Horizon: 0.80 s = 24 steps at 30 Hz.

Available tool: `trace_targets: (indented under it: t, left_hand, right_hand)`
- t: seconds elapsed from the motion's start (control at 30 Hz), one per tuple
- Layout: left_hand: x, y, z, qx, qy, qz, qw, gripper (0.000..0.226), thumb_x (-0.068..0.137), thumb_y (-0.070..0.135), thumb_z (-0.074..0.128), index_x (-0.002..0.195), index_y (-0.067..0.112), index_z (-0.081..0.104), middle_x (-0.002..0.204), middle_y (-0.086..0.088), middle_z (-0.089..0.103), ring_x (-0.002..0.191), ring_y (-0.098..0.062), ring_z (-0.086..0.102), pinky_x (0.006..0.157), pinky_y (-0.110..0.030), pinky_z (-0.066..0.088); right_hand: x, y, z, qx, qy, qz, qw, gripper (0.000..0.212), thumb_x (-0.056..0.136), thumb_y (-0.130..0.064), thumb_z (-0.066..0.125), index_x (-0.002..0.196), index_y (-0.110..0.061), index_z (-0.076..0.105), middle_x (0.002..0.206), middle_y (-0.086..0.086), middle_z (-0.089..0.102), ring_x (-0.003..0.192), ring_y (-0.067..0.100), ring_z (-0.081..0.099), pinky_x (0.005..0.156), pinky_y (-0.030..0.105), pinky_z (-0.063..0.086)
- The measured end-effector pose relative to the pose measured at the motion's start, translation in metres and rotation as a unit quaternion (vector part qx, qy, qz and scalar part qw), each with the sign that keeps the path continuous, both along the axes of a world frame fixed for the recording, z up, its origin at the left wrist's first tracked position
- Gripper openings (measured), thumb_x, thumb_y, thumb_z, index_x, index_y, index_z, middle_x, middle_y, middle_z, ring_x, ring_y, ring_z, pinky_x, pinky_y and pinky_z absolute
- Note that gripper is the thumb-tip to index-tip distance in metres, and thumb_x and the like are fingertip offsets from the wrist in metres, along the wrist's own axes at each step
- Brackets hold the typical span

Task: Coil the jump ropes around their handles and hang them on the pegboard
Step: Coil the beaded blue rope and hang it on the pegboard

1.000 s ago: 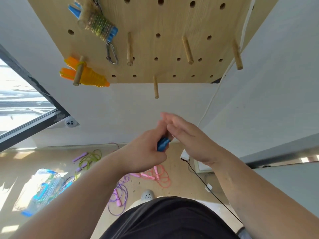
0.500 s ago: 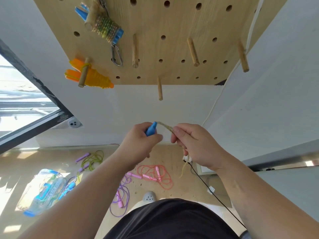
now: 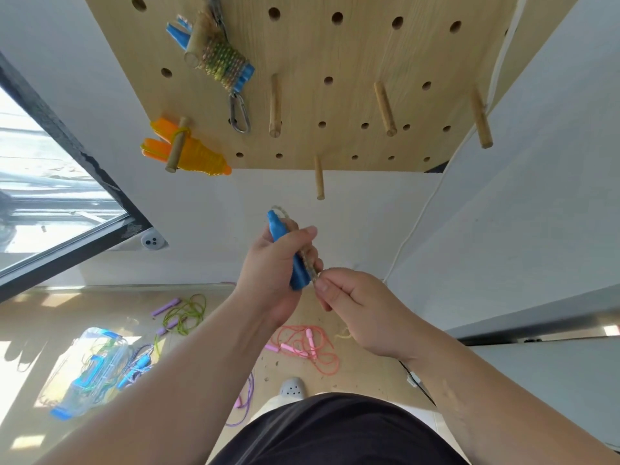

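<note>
Head view: left hand [image 3: 268,268] grips blue handle [image 3: 298,275], right hand [image 3: 364,312] pinches its rope [image 3: 308,260].

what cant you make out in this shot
Head view only:
- Blue handle: left hand covers its middle; one handle or two, unclear.
- Rope: its length past the right hand is hidden by that hand.
- Pegboard: top cut off by the frame edge.
- Clear box contents: small, in glare.
</note>
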State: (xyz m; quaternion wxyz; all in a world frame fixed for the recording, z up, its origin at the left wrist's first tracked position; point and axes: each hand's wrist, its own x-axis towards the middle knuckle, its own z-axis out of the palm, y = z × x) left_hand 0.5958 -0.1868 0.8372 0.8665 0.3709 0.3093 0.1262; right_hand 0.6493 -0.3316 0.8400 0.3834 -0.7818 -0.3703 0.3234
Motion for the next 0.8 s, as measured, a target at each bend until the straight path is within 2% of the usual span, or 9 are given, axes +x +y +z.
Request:
trace_targets:
  t: [0.1,0.17,0.27,0.33,0.43,0.53,0.63,0.7,0.8]
  left_hand:
    - [-0.001,0.0,-0.001,-0.033,-0.042,0.012,0.999,0.025,0.092,-0.006,0.052,0.079,0.015,0.048,0.076,-0.007,0.053,0.068,-0.02,0.057,0.065,-0.033,0.05]
    - [-0.003,0.0,0.0,-0.038,-0.066,0.019,0.997,0.023,0.094,-0.006,0.048,0.082,0.013,0.051,0.084,-0.01,0.059,0.079,-0.025,0.065,0.071,-0.034,0.054]
    - [-0.006,-0.003,0.003,-0.01,-0.081,0.021,0.996,0.036,0.099,-0.003,0.044,0.075,0.013,0.065,0.088,-0.014,0.068,0.106,-0.033,0.07,0.099,-0.044,0.053]
    - [-0.011,-0.004,0.005,0.015,-0.062,0.019,0.998,0.052,0.101,0.002,0.044,0.064,0.022,0.074,0.104,-0.019,0.073,0.12,-0.031,0.066,0.112,-0.049,0.043]
    - [-0.017,-0.005,0.005,0.025,-0.044,0.008,0.999,0.043,0.103,0.009,0.045,0.073,0.027,0.07,0.123,-0.016,0.071,0.127,-0.025,0.062,0.104,-0.047,0.047]
    - [-0.021,-0.004,0.002,0.039,-0.048,-0.023,0.998,0.021,0.105,0.013,0.046,0.087,0.024,0.044,0.126,-0.006,0.072,0.125,-0.016,0.063,0.089,-0.046,0.05]
    - [-0.023,-0.007,-0.001,0.062,-0.044,-0.039,0.996,0.02,0.106,0.018,0.046,0.088,0.024,0.04,0.125,-0.005,0.073,0.122,-0.017,0.063,0.077,-0.043,0.045]
    - [-0.023,-0.01,-0.004,0.077,-0.039,-0.034,0.996,0.018,0.107,0.022,0.045,0.09,0.025,0.04,0.123,-0.007,0.073,0.114,-0.025,0.063,0.082,-0.048,0.042]
    - [-0.02,-0.019,-0.003,0.102,-0.025,-0.027,0.994,0.017,0.108,0.026,0.043,0.091,0.026,0.041,0.121,-0.009,0.074,0.108,-0.033,0.064,0.092,-0.059,0.045]
  right_hand:
    - [0.001,0.0,-0.001,0.002,-0.023,-0.021,1.0,0.035,0.1,-0.042,0.04,0.075,-0.026,0.057,0.078,-0.005,0.057,0.071,0.015,0.055,0.07,0.036,0.046]
    - [-0.001,0.001,-0.002,0.005,-0.018,-0.057,0.998,0.035,0.101,-0.043,0.044,0.08,-0.023,0.062,0.083,0.003,0.065,0.073,0.019,0.058,0.073,0.041,0.048]
    - [-0.005,0.005,-0.003,0.039,0.088,-0.151,0.984,0.01,0.103,-0.032,0.055,0.105,-0.024,0.061,0.085,-0.001,0.075,0.054,0.003,0.05,0.06,0.027,0.038]
    - [-0.006,0.007,-0.002,0.046,0.148,-0.167,0.974,0.016,0.104,-0.028,0.054,0.12,-0.03,0.055,0.09,0.001,0.077,0.05,-0.003,0.052,0.06,0.023,0.032]
    - [-0.007,0.008,0.001,0.05,0.16,-0.142,0.975,0.02,0.105,-0.023,0.051,0.123,-0.03,0.057,0.095,0.003,0.078,0.051,-0.007,0.055,0.061,0.02,0.03]
    - [-0.01,0.009,0.002,0.046,0.175,-0.135,0.974,0.022,0.106,-0.018,0.047,0.121,-0.025,0.061,0.087,0.0,0.076,0.046,0.003,0.048,0.056,0.022,0.038]
    - [-0.012,0.01,0.001,0.05,0.198,-0.133,0.97,0.027,0.104,-0.013,0.043,0.12,-0.026,0.062,0.087,0.018,0.071,0.045,0.014,0.04,0.05,0.031,0.035]
    - [-0.014,0.01,0.0,0.064,0.219,-0.144,0.963,0.029,0.104,-0.013,0.042,0.119,-0.027,0.062,0.092,0.028,0.067,0.044,0.015,0.035,0.051,0.033,0.028]
    - [-0.016,0.006,-0.003,0.083,0.234,-0.162,0.955,0.022,0.107,-0.021,0.043,0.115,-0.027,0.063,0.087,0.025,0.063,0.045,0.016,0.031,0.05,0.033,0.023]
